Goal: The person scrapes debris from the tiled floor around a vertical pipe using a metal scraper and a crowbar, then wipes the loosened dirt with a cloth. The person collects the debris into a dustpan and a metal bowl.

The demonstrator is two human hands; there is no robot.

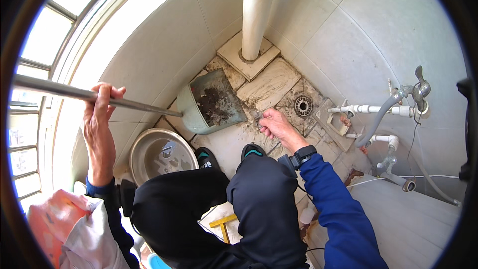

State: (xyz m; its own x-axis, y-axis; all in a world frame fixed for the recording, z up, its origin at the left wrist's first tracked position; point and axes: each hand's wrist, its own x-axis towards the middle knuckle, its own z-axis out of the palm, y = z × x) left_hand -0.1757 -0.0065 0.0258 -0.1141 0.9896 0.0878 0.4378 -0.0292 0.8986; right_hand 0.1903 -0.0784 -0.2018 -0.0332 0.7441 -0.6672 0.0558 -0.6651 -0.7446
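Note:
My left hand (100, 127) grips a metal pole (145, 107), the long handle of a grey-green plastic dustpan (201, 123). The dustpan lies on the tiled floor with its mouth towards the right, and dark wet dirt (214, 106) covers its inside. Just beyond the dustpan's lip, my right hand (278, 127) is low over the dirty floor tiles (267, 84). Its fingers are curled and pinched together. A small greyish bit shows at the fingertips, too unclear to name, and I cannot tell whether it is held.
A metal basin (164, 157) with some water stands left of my feet. A round floor drain (303, 106) lies right of my hand. A white pipe (255, 15) rises from the corner. Taps and white pipes (373, 109) jut from the right wall. A yellow-framed object (224, 224) shows between my legs.

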